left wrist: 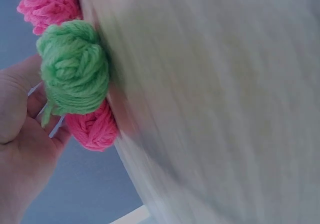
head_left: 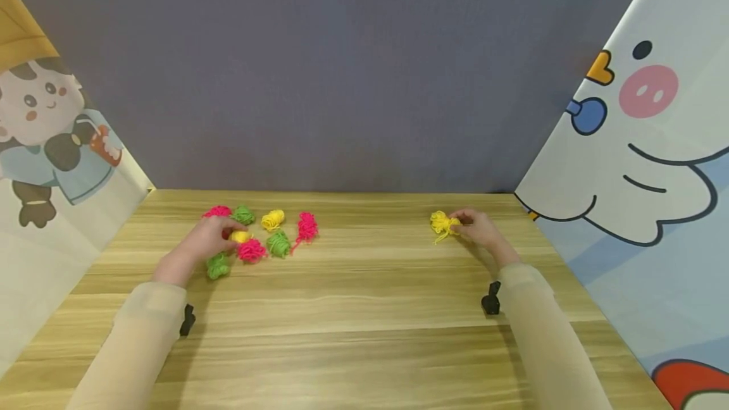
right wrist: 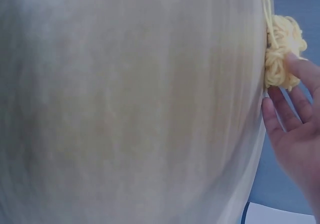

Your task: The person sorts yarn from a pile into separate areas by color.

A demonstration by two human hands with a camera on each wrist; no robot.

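On the left of the table, my left hand [head_left: 206, 240] reaches into a group of small yarn balls. Its thumb and fingers pinch a yellow yarn ball [head_left: 240, 236], which is hidden in the left wrist view. Right by the fingertips lies a pink yarn ball [head_left: 251, 250]. In the left wrist view a green yarn ball [left wrist: 74, 66] covers part of the hand [left wrist: 30, 129]. Far to the right, my right hand [head_left: 479, 229] holds a looped yellow yarn bundle [head_left: 442, 223] between thumb and fingers, low at the table, with a loose strand hanging from it.
Near the left hand lie a green yarn ball [head_left: 218, 266], a pink one [head_left: 218, 211] and another green one [head_left: 243, 214]. Further right sit yellow [head_left: 273, 219], green [head_left: 279, 243] and pink [head_left: 307, 226] yarn balls. A grey panel [head_left: 336, 81] stands behind the wooden table [head_left: 342, 309].
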